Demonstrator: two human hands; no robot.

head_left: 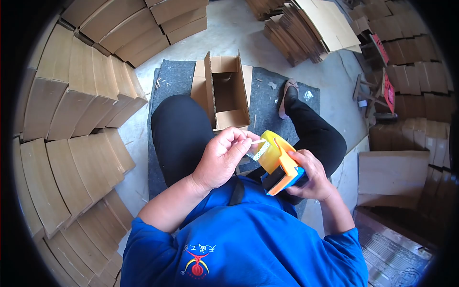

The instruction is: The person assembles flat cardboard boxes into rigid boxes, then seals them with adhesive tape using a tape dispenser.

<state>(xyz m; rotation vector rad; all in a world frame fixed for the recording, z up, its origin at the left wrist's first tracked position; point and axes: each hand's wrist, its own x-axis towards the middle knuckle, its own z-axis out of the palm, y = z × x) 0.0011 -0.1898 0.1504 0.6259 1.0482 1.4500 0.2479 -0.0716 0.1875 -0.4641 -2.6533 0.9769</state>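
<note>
In my right hand (311,176) is a yellow, orange and blue tape dispenser (286,167), with my fingers wrapped round its right side. A black flat part faces towards my body, and the clear yellow part points forward. My left hand (222,158) is closed in a pinch at the dispenser's left side. A thin pale strip (258,142) sticks out from its fingertips across the yellow part. Just below it shows a whitish dotted piece (260,151). Beyond my hands, between my legs, an open cardboard box (243,119) stands with its flaps up and its dark inside showing.
A dark grey mat (167,79) lies under the box and my feet, with small scraps on it. Stacked cartons (52,105) rise along the left. Flattened cardboard (330,24) leans in a pile at the far right. More cartons (394,174) and a small wooden stool (370,93) stand at right.
</note>
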